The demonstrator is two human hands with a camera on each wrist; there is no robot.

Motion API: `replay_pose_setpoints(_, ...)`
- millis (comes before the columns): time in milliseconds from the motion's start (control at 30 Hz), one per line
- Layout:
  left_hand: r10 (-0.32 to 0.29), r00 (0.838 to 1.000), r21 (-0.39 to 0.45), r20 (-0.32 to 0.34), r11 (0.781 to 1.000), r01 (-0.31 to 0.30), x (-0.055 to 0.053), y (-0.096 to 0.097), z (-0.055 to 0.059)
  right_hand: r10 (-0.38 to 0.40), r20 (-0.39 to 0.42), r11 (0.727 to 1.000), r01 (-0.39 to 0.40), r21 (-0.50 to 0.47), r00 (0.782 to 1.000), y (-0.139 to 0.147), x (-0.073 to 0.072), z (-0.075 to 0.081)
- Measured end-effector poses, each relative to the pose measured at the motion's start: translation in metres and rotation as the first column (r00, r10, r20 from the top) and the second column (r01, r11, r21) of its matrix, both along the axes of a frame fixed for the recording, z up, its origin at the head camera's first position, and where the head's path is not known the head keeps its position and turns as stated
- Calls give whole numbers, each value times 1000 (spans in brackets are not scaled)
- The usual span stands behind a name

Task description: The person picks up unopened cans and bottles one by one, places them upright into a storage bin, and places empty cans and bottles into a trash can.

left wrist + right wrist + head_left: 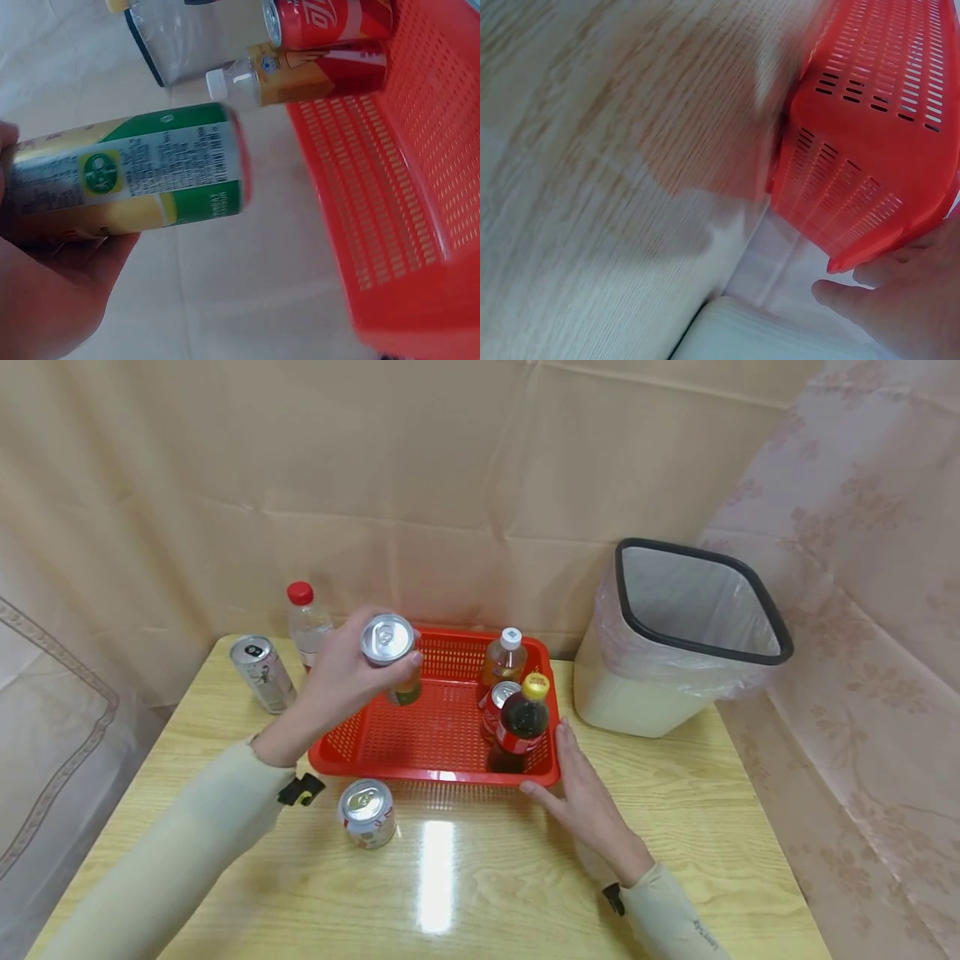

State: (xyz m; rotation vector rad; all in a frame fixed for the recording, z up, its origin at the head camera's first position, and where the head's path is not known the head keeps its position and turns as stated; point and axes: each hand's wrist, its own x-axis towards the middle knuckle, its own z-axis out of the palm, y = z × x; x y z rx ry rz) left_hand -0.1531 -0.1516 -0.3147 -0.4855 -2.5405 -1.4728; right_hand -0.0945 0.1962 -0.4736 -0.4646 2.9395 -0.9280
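My left hand (337, 672) grips a tall drink can (387, 642) above the left part of the red plastic basket (427, 775). In the left wrist view the can (142, 171) shows green, yellow and grey printing. My right hand (588, 797) lies along the basket's near right corner, its fingers extended against the outer side. Along the basket's right side stand a dark cola bottle (523, 718) with a yellow cap, a red cola can (495, 703) and a white-capped bottle (507, 657) of amber drink.
A short can (367, 815) stands in front of the basket. Left of it are a tall pale can (264, 675) and a clear bottle (307, 625) with a red cap. A lined trash bin (652, 677) stands at the right, close to the curtain behind the table (495, 877).
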Motion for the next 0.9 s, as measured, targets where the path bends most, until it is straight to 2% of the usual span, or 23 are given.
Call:
replay_pose_setpoints(133,-61,996,-20,68,998,63,-17,12,-5,5,-15,1000,-5,6,1000,0,0,-1)
replay_pose_setpoints(300,-124,983,9,134,992,124,-36,26,-16,13,-31,1000,-13,6,999,0,0,-1)
replay_pose_setpoints(500,-116,968,53,224,993,107,-58,40,-32,14,-22,1000,-14,9,1000,-1,-1,0)
replay_pose_setpoints(667,-121,946,100,300,990,95,-75,46,-42,20,-20,1000,-20,12,1000,-1,-1,0)
replay_pose_setpoints(800,-159,921,156,357,982,109,-87,51,-46,18,-16,1000,-18,13,1000,1,-1,1)
replay_pose_setpoints(900,-170,903,148,394,982,119,-92,57,-50,16,-26,1000,-15,19,1000,2,-2,1)
